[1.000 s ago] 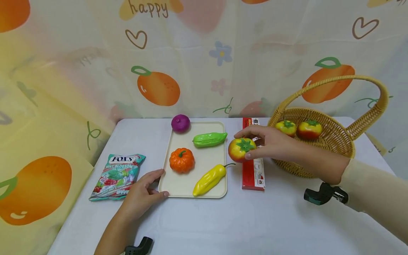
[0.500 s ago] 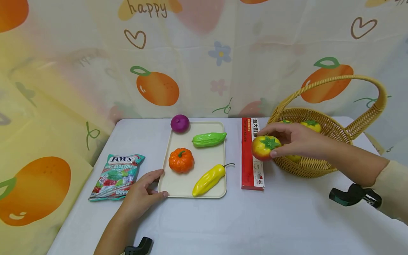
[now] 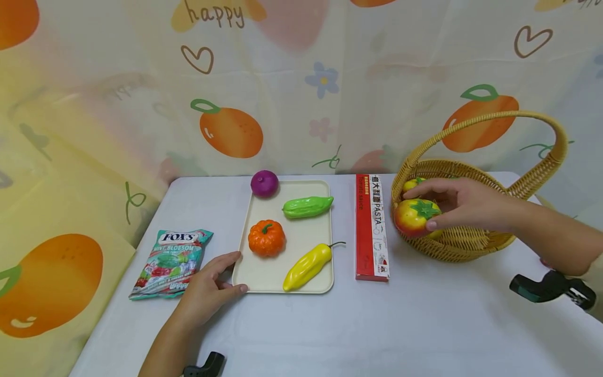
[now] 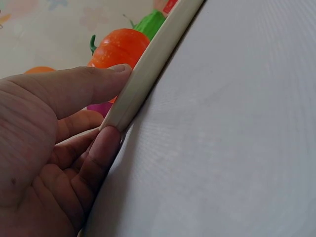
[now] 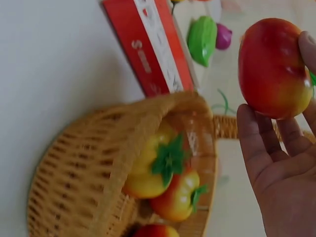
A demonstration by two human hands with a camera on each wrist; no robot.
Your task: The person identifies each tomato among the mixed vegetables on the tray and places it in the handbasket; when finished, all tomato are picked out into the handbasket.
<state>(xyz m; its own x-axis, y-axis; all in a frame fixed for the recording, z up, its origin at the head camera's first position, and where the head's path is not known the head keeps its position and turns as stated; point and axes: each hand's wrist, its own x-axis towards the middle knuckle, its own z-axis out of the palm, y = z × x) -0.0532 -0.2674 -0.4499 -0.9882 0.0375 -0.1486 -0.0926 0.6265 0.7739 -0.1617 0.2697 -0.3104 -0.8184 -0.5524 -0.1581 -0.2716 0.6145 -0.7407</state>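
Note:
My right hand (image 3: 476, 207) holds a red and yellow toy tomato (image 3: 412, 219) between thumb and fingers, over the left rim of the wicker basket (image 3: 454, 253). In the right wrist view the held tomato hangs above the basket mouth, and more tomatoes (image 5: 148, 177) lie inside; in the head view the hand hides most of them. My left hand (image 3: 207, 285) pinches the near left corner of the cream tray (image 3: 264, 277). On that tray lie an orange pumpkin (image 3: 266, 238), a green bitter gourd (image 3: 308, 207) and a yellow pepper (image 3: 308, 267); a purple onion (image 3: 264, 184) sits at its far left corner.
A red and white pasta box (image 3: 371, 235) lies between tray and basket. Left of the tray is a Fox's candy bag (image 3: 170, 264), beside my left hand. The basket's tall handle (image 3: 494, 116) arches above its opening. A printed cloth hangs behind the white table (image 3: 358, 330).
My right hand has carried the tomato rightward, from beside the tray across the pasta box to the basket. The left hand has stayed at the tray corner.

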